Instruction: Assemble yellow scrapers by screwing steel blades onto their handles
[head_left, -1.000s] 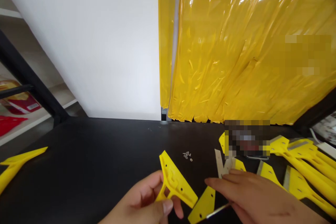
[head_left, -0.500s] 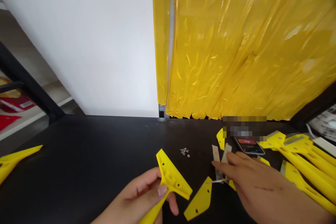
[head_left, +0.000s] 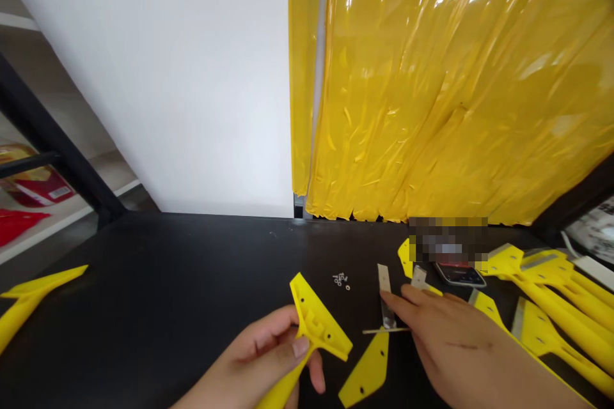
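"How are the fingers placed?"

"The left hand (head_left: 254,358) is clamped on the yellow scraper handle (head_left: 283,386), thumb on its neck, recessed head tilted upward. On the right hand (head_left: 460,345), the index fingertip (head_left: 387,297) touches a metal strip (head_left: 384,278). The other fingers are bunched close together; I can't tell what they pinch."

"And that thin rod (head_left: 371,331)?"

"It pokes out leftward from under the right hand, across the strip's near end. I'd keep its tip low and clear while that finger works, and press the strip's flat face, since an edge may be sharp."

"What about the left grip?"

"Good, I'd say: a neck hold leaves the recess and both holes uncovered."

"What lies further out?"

"The yellow cover plate (head_left: 367,370) lies near, between the hands. The small screws and nuts (head_left: 340,280) sit farther off on the black tabletop (head_left: 192,281); a sleeve or knuckle could easily scatter them."
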{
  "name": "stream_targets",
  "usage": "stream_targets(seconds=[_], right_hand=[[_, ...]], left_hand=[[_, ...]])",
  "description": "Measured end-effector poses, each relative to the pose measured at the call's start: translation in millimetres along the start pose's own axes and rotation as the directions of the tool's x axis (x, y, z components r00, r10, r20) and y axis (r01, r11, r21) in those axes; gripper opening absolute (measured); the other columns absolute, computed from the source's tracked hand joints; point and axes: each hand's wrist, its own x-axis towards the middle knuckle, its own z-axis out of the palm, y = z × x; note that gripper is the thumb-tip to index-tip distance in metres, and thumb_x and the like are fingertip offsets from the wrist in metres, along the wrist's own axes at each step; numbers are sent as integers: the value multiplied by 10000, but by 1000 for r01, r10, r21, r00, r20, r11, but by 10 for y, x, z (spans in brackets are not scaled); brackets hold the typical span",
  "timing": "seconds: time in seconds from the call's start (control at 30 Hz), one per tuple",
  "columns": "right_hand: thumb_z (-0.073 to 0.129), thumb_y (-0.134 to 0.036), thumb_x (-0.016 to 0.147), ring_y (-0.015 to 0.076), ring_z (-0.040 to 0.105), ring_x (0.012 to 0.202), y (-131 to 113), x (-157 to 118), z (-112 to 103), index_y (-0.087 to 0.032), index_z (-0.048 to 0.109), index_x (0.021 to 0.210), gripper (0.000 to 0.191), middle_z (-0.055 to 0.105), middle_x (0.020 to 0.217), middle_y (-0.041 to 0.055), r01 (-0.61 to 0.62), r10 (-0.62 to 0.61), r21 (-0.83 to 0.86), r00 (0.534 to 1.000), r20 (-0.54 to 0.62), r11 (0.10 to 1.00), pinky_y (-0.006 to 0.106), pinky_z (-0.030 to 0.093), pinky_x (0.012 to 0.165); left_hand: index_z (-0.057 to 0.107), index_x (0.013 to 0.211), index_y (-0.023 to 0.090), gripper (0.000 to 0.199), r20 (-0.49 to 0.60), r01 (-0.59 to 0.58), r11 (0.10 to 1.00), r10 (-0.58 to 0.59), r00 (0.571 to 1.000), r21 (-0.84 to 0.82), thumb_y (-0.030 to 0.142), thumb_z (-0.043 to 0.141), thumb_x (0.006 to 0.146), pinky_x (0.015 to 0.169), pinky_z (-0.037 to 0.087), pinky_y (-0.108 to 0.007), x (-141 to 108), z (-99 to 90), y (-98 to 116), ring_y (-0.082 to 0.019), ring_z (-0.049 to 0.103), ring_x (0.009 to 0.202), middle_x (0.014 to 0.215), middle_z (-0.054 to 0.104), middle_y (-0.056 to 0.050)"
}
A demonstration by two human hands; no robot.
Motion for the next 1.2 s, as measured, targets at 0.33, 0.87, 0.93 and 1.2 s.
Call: stream_targets(seconds=[0.33, 0.87, 0.93, 1.2], right_hand=[[467, -5, 825, 267, 767, 737, -68, 190, 218, -176, 718, 1164, 455, 768, 948, 89, -126, 117, 36, 972, 204, 991, 405, 592, 648], [549, -81, 922, 195, 702, 777, -8, 241, -12, -270, 636, 1000, 222, 685, 910, -7, -208, 101, 305, 937, 334, 929, 324, 537, 740], [543, -85, 943, 194, 687, 787, 6, 237, -28, -265, 615, 985, 198, 666, 922, -6, -206, 86, 331, 936, 341, 921, 328, 534, 750], [492, -61, 959, 197, 643, 809, 25, 251, -37, -242, 544, 940, 189, 603, 942, 6, -190, 49, 405, 941, 334, 895, 334, 503, 736]], left_hand=[[681, 875, 183, 301, -14, 9, 998, -9, 1000, 63, 460, 631, 983, 363, 281, -161, -14, -5, -6, -27, 449, 370, 832, 712, -30], [665, 943, 175, 249, 90, 30, 999, -33, 995, 35, 394, 579, 1023, 361, 335, -114, 5, -58, 56, -32, 518, 375, 810, 707, -24], [660, 931, 168, 268, 94, 30, 999, -34, 995, 42, 403, 572, 1024, 353, 341, -117, 12, -70, 40, -21, 513, 368, 879, 709, -32], [642, 952, 174, 288, 103, 33, 996, -41, 994, 87, 448, 577, 1013, 351, 390, -131, 4, -74, 43, -36, 489, 369, 788, 678, -22]])
